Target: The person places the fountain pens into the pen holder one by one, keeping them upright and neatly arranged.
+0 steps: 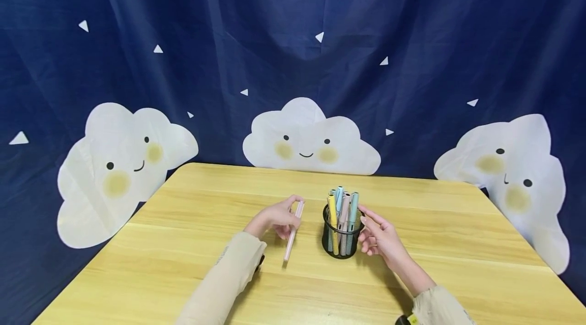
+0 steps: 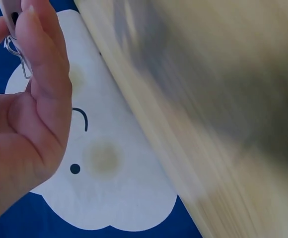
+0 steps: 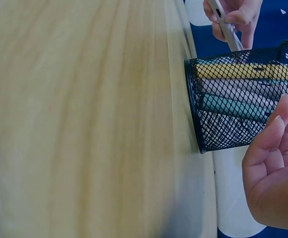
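Observation:
Between thumb and fingers, my left hand [image 1: 281,216] pinches a pale pink pen [image 1: 293,236], which slants with its lower end toward me above the table. In the left wrist view the pen's metal clip [image 2: 18,57] shows beside the fingers. A black mesh pen holder [image 1: 326,237] stands upright to the right, filled with several pens: yellow [image 1: 332,210], light blue, pinkish and teal [image 1: 353,210]. My right hand [image 1: 383,239] grips the holder's right side near the rim with thumb and forefinger. Its other fingers curl loosely beside the mesh [image 3: 228,136].
Both hands work over a light wooden table [image 1: 183,264]. Behind it hangs a dark blue curtain [image 1: 284,60] with smiling white clouds and small triangles. Black items lie partly hidden by the left sleeve [image 1: 229,274] and near the right sleeve [image 1: 439,307].

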A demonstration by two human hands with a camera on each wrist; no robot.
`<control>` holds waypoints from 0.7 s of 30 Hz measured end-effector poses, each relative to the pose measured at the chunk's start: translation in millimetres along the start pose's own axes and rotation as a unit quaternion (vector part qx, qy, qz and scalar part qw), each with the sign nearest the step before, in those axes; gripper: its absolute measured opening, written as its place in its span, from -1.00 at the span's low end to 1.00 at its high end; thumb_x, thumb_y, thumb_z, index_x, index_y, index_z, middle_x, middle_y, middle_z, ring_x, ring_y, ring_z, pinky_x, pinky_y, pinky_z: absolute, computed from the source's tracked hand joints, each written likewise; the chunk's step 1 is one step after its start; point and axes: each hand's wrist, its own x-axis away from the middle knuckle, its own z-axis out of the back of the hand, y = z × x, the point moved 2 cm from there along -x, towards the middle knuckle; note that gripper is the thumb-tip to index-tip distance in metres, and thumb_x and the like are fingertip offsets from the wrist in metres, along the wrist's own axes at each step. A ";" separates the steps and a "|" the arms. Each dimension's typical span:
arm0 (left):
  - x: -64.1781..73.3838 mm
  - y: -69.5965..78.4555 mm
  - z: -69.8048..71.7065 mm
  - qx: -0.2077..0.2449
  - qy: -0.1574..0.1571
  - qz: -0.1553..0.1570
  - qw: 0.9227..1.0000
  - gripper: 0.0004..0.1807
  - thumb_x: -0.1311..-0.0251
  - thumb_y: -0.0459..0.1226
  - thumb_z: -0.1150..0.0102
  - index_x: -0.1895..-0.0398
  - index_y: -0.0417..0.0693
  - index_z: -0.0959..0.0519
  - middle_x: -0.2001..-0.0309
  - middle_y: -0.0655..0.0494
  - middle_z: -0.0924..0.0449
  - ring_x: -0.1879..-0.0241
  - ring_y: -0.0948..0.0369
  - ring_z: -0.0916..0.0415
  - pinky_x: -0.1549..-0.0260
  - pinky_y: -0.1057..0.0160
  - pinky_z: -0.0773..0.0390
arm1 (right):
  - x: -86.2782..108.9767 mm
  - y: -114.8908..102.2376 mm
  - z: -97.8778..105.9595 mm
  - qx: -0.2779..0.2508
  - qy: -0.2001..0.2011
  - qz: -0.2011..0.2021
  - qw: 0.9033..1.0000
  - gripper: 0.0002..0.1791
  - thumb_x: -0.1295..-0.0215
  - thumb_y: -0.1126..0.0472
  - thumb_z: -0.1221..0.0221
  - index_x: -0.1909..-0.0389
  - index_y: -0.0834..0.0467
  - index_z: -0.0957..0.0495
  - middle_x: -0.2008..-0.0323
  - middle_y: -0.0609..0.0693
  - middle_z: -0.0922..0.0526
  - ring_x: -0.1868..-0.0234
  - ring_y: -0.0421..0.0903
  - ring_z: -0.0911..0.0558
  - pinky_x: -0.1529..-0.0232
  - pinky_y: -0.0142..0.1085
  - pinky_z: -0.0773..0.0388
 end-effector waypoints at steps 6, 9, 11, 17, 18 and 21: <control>-3.0 6.3 -3.7 0.018 0.001 -0.017 1.000 -0.23 0.18 -0.59 -0.01 -0.20 -0.07 -0.07 0.59 -0.05 -0.36 0.80 0.22 -0.34 0.86 0.43 -0.36 | -0.2 -0.3 0.2 0.006 -0.001 0.004 1.000 -0.40 -0.27 0.05 -0.04 -0.31 0.04 -0.12 0.67 0.01 -0.50 0.77 -0.21 -0.45 0.75 -0.46 -0.40; -4.8 9.4 -5.2 0.046 0.018 -0.025 0.998 -0.35 0.12 -0.63 0.06 -0.13 -0.17 -0.13 0.58 -0.07 -0.36 0.80 0.22 -0.36 0.85 0.43 -0.38 | 0.3 0.4 0.5 0.006 -0.002 0.004 1.000 -0.40 -0.27 0.05 -0.03 -0.31 0.04 -0.12 0.66 0.01 -0.50 0.77 -0.21 -0.45 0.75 -0.46 -0.40; -5.4 11.5 -5.7 0.062 0.031 -0.030 0.997 -0.43 0.06 -0.66 0.11 -0.10 -0.24 -0.17 0.54 -0.09 -0.37 0.77 0.21 -0.39 0.82 0.42 -0.43 | 0.2 0.8 0.7 0.005 -0.003 0.005 1.000 -0.39 -0.27 0.04 -0.04 -0.31 0.04 -0.12 0.66 0.01 -0.50 0.77 -0.21 -0.45 0.75 -0.46 -0.40; -5.6 15.4 -5.7 0.091 0.031 -0.056 0.994 -0.53 -0.07 -0.64 0.14 -0.11 -0.37 -0.17 0.38 -0.24 -0.44 0.71 0.19 -0.44 0.72 0.39 -0.50 | 0.2 1.2 0.8 -0.001 -0.004 0.004 1.000 -0.38 -0.26 0.05 -0.04 -0.32 0.04 -0.12 0.67 0.00 -0.50 0.77 -0.21 -0.45 0.76 -0.46 -0.40; -5.6 16.1 -6.0 0.096 0.029 -0.062 0.993 -0.55 -0.10 -0.62 0.13 -0.11 -0.39 -0.16 0.37 -0.25 -0.43 0.71 0.19 -0.44 0.71 0.40 -0.49 | 0.3 1.1 0.8 -0.002 -0.005 0.003 1.000 -0.38 -0.27 0.05 -0.04 -0.32 0.04 -0.11 0.68 0.00 -0.50 0.77 -0.21 -0.45 0.76 -0.46 -0.40; -4.8 19.3 -7.3 0.097 0.032 -0.080 0.991 -0.59 -0.17 -0.52 0.09 -0.09 -0.41 -0.13 0.36 -0.23 -0.39 0.70 0.22 -0.40 0.74 0.42 -0.42 | 0.3 0.9 0.8 -0.004 -0.005 0.003 1.000 -0.38 -0.27 0.05 -0.04 -0.32 0.04 -0.11 0.68 0.00 -0.50 0.77 -0.22 -0.45 0.76 -0.46 -0.40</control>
